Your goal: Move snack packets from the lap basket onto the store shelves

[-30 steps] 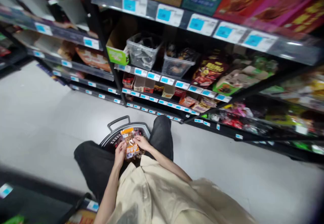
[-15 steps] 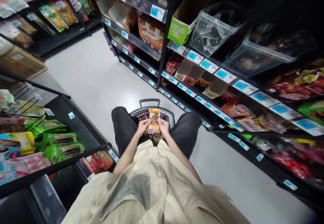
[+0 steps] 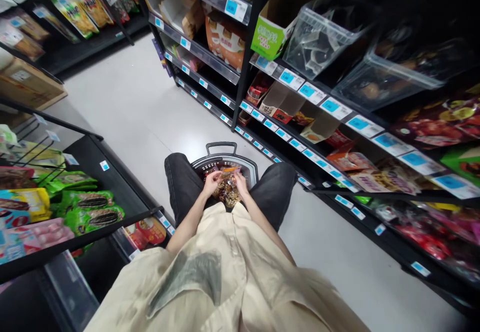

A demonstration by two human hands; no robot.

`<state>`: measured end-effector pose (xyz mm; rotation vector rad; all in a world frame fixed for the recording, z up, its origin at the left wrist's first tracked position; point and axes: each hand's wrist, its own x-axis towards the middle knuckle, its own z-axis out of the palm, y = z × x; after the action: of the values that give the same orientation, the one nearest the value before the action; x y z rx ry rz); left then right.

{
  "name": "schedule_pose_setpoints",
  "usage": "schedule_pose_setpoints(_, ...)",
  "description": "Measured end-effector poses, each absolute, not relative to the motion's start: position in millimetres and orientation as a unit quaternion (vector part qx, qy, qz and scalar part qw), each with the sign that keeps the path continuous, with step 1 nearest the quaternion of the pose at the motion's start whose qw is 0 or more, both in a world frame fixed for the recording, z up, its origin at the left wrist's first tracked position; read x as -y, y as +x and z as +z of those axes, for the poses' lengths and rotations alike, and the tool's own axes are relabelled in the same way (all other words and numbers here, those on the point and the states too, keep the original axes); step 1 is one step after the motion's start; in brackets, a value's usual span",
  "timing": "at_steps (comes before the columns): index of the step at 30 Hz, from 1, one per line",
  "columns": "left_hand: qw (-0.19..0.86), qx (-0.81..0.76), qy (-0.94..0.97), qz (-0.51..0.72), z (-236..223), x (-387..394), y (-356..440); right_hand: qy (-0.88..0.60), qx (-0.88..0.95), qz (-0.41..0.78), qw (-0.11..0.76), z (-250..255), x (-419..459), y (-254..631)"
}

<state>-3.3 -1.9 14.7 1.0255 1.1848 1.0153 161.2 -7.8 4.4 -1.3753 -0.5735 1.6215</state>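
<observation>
Between my knees stands a dark shopping basket (image 3: 252,164) with a raised handle and holes in its wall. My left hand (image 3: 212,184) is closed on the left side of a small orange-and-clear snack packet (image 3: 227,171), held low over the basket. On its other side my right hand (image 3: 240,182) grips the same packet. It is tilted, so only a thin orange strip of it shows. Below it lie several shiny brown and gold wrapped snacks (image 3: 228,196) inside the basket. The fingertips are small and partly hidden.
Shelves with price tags (image 3: 311,92) run along the right, holding clear plastic bins (image 3: 318,37) and a green box (image 3: 268,37). To the left, a low rack carries green snack bags (image 3: 93,207). A cardboard box (image 3: 30,82) sits farther back by the pale floor (image 3: 127,97).
The snack packet has tipped from facing me upright to nearly edge-on, and more of the wrapped snacks shows beneath it. Both hands stay on it, slightly higher. The view has shifted a little.
</observation>
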Motion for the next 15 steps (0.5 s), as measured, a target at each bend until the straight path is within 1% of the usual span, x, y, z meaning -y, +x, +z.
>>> schedule_pose_setpoints(4,0.524,-0.523,0.477,0.474,14.4,-0.9,-10.1,-0.432,0.163,0.793,0.397,20.0,8.6,159.0)
schedule_pose_setpoints(6,0.510,-0.526,0.480,0.483,16.2,-1.4,-11.7,-0.410,0.165,0.813,0.378,25.6,10.4,158.8)
schedule_pose_setpoints(8,0.507,-0.540,0.448,0.501,18.5,-2.2,-11.7,-0.430,0.180,0.796,0.386,27.4,12.0,158.7)
schedule_pose_setpoints(9,0.516,-0.552,0.411,0.511,19.5,-2.7,-11.1,-0.444,0.186,0.781,0.398,26.9,12.5,158.8)
schedule_pose_setpoints(11,0.567,-0.569,0.318,0.504,20.7,-3.7,-9.2,-0.470,0.189,0.748,0.429,23.7,12.4,159.5)
schedule_pose_setpoints(13,0.642,-0.564,0.258,0.451,20.6,-3.3,-6.5,-0.491,0.187,0.713,0.464,18.6,11.1,161.0)
schedule_pose_setpoints(15,0.699,-0.539,0.266,0.388,19.1,-1.2,-3.5,-0.512,0.180,0.682,0.491,12.7,9.5,162.9)
